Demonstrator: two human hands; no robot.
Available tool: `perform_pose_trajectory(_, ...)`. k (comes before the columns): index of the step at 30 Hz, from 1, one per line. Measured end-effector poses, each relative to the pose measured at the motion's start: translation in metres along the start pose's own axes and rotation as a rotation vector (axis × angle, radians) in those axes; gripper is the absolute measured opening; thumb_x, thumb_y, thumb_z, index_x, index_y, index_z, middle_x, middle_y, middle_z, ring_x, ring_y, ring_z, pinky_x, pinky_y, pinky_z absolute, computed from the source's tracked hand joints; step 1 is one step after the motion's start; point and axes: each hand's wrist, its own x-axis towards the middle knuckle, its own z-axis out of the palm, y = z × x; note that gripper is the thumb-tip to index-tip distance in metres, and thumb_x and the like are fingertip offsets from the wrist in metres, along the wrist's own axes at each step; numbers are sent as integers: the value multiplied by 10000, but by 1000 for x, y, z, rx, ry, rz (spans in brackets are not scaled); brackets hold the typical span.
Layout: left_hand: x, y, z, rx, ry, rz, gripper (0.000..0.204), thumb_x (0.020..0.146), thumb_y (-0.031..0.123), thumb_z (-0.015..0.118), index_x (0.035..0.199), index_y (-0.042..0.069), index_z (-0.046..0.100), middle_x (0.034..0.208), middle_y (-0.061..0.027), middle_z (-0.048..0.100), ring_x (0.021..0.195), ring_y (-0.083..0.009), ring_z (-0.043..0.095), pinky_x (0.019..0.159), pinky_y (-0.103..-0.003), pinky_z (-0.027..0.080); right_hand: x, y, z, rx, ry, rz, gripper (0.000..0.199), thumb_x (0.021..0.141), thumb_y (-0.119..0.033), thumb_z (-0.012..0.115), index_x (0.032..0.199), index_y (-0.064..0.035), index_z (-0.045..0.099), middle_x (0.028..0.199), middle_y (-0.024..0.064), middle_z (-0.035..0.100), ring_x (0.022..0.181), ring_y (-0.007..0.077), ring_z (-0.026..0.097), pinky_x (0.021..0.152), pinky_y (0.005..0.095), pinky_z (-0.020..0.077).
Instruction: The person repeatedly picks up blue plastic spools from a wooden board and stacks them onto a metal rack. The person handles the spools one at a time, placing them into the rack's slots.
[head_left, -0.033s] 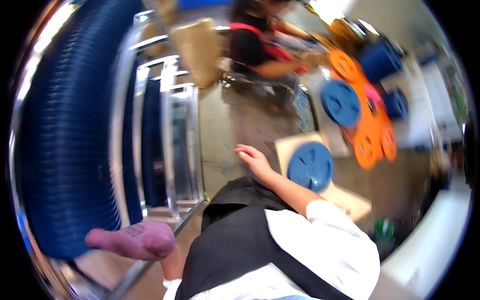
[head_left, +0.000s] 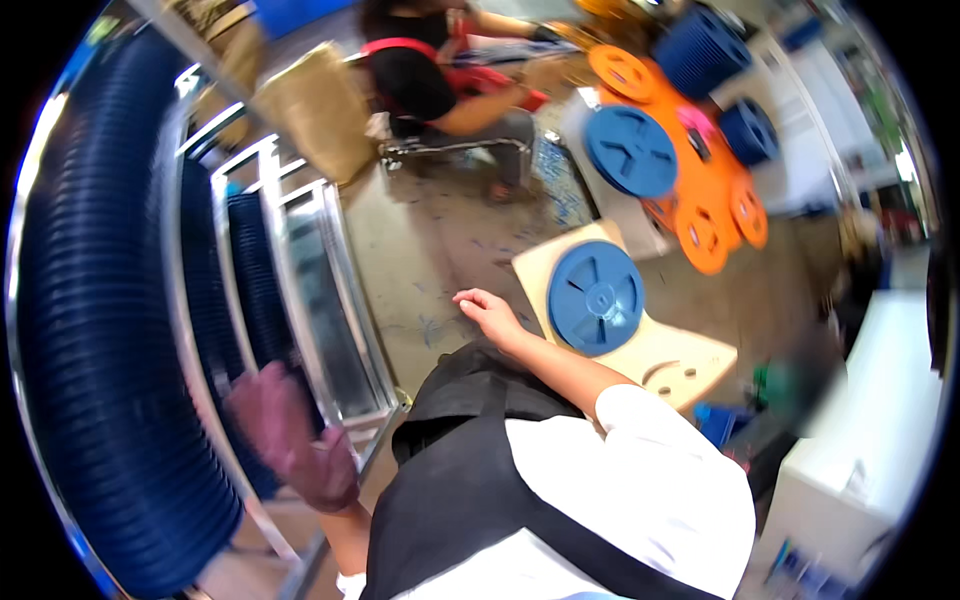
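My left hand (head_left: 290, 435), in a purple glove, is raised beside a metal rack (head_left: 272, 225) packed with dark blue ribbed reels (head_left: 105, 300). Its fingers point upward with the thumb apart, though motion blurs them; nothing shows in it, and I cannot tell whether it touches a reel. My bare right hand (head_left: 488, 313) hangs in front of my black apron (head_left: 450, 510), fingers loosely bent and holding nothing visible. Just right of it, a round blue reel (head_left: 596, 298) lies flat on a pale wooden board (head_left: 690, 355).
Farther off, a seated person (head_left: 425, 85) works with a red-strapped apron on. Another blue reel (head_left: 630, 150), orange discs (head_left: 703, 240) and stacked blue reels (head_left: 702, 55) stand at the right. A brown sack (head_left: 318, 112) is behind the rack; a white box-like unit (head_left: 850, 420) is at lower right.
My gloved left hand has swung from pointing left to pointing upward beside the rack. My view has shifted, so the surroundings sit farther left. My right hand keeps nearly the same pose.
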Motion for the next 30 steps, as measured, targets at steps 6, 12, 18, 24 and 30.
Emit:
perform_pose_trajectory(6, -13, -52, 153, -213, -1505, -90, 554, 826, 294, 598, 1317, 68, 478, 1255, -199, 541, 1191, -384, 465, 1022, -447, 339, -30, 163, -80, -93, 680, 260, 418, 830, -201, 649, 1188, -21, 529, 1084, 132, 624, 978, 211, 605, 859, 316, 470)
perform_pose_trajectory(12, -43, 2, 229, -252, -1472, 82, 612, 834, 330, 576, 1371, 89, 410, 1290, -190, 523, 1220, -380, 443, 1063, -479, 273, -48, 244, -167, -419, 683, 599, 667, 790, -280, 697, 1317, 11, 410, 1354, 215, 439, 1230, 340, 447, 1000, 404, 381)
perform_pose_trajectory(18, -45, 25, 303, -173, -1605, 140, 613, 847, 333, 566, 1383, 89, 394, 1344, -168, 486, 1257, -372, 418, 1086, -461, 260, -39, 257, -209, -1030, 623, 620, 628, 661, -265, 786, 1177, -43, 505, 1225, 150, 487, 1164, 307, 451, 972, 397, 377)
perform_pose_trajectory(24, -48, 44, 352, -148, -1672, 134, 586, 859, 320, 558, 1379, 93, 407, 1336, -162, 493, 1264, -366, 417, 1082, -443, 276, -43, 274, -236, -1212, 412, 420, 379, 657, -155, 740, 959, -86, 522, 955, 97, 507, 967, 285, 513, 856, 396, 424)
perform_pose_trajectory(30, -63, 48, 367, -174, -1715, 115, 616, 862, 342, 553, 1404, 112, 370, 1371, -140, 467, 1283, -342, 403, 1099, -440, 243, -11, 247, -224, -1018, 466, 214, 339, 663, -166, 697, 957, -88, 548, 919, 83, 524, 904, 278, 549, 780, 387, 462)
